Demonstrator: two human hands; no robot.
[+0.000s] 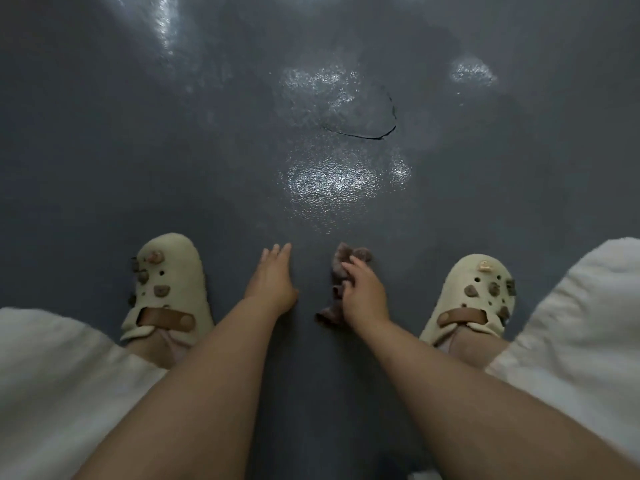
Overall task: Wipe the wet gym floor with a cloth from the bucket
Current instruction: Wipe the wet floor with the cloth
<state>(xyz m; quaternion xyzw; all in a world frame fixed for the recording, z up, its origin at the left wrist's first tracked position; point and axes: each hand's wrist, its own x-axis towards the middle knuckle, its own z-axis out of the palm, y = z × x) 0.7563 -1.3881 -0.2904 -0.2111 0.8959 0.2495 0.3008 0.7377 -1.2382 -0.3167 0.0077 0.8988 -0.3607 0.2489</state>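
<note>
Right hand (363,296) fingers (348,268) curl over cloth (341,258).

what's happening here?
A person bends over a dark grey floor, feet in cream clogs at either side. The right hand grips a bunched brown cloth low at the floor. The left hand reaches down beside it, fingers straight, holding nothing. Shiny wet patches lie ahead of the hands. No bucket is in view.

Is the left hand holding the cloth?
No, the left hand reaches toward the floor with straight fingers and nothing in it, while the right hand grips the brown cloth.
</note>
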